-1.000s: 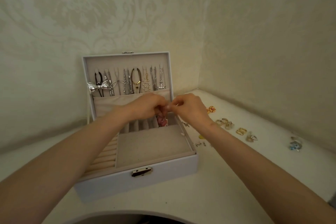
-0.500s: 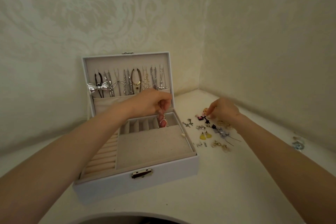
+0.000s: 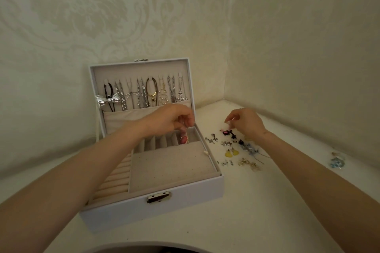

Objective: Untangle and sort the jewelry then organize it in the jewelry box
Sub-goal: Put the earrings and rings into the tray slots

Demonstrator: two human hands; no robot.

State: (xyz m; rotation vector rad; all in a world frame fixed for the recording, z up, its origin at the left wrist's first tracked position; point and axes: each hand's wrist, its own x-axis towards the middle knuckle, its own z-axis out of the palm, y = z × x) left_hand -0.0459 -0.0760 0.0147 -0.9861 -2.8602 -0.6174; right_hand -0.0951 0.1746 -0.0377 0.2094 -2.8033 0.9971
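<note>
The white jewelry box [image 3: 123, 214] stands open on the white table, its lid [image 3: 141, 70] upright with several necklaces [image 3: 144, 94] hung in a row. My left hand [image 3: 170, 119] hovers over the box's back right compartment and pinches a pink piece of jewelry [image 3: 183, 138] that dangles into it. My right hand [image 3: 247, 123] is to the right of the box, fingers curled just above a loose spread of earrings [image 3: 236, 145]. Whether its fingertips hold anything is unclear.
Yellow earrings [image 3: 231, 153] and gold ones [image 3: 248, 164] lie near the box's right side. A blue piece [image 3: 337, 162] sits apart at the far right. Walls close the corner behind. A dark curved edge [image 3: 144, 249] shows at the bottom.
My right hand left my left hand over the box and moved right to the earrings on the table. My left hand stayed over the back compartment with the pink piece.
</note>
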